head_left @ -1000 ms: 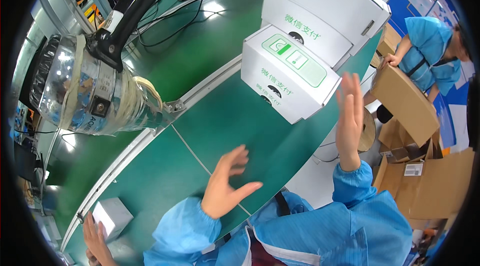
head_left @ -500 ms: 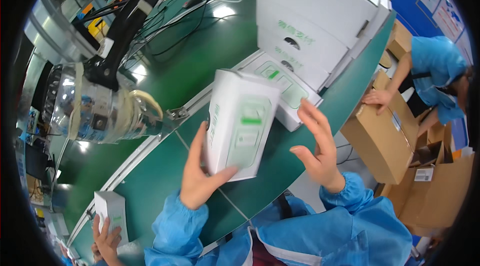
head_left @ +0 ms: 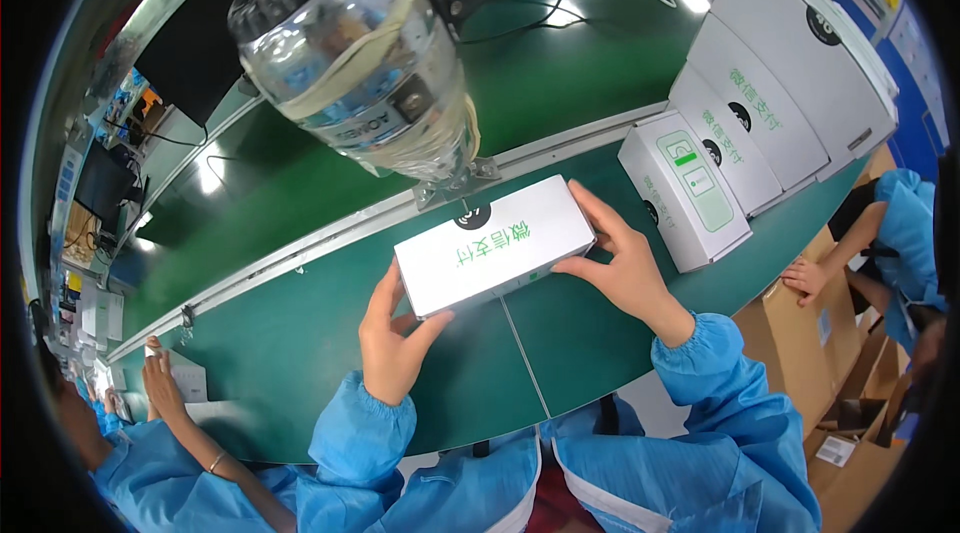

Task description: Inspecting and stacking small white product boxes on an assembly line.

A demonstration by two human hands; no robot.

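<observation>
A white box [head_left: 500, 248] with green print and a black round mark lies level between my two hands, its long side facing up. My left hand [head_left: 393, 333] grips its left end with thumb in front and fingers behind. At the right end my right hand [head_left: 625, 268] holds it the same way. Just beyond the box stands a clear plastic bottle-like device [head_left: 365, 63] wrapped in tape, its narrow end pointing down at the metal rail. Another white box [head_left: 685, 193] rests to the right of my right hand.
Several white boxes [head_left: 790, 83] are stacked at the right on the green table [head_left: 300, 343]. A metal rail [head_left: 330, 225] crosses behind my hands. Cardboard boxes [head_left: 785, 333] and a co-worker's hand [head_left: 806, 281] are at the right; another person's hand [head_left: 163, 385] touches a white box at the left.
The box has turned from upright to lying lengthwise, and my right hand has closed on its right end. The view has swung left, bringing the taped device closer to the middle.
</observation>
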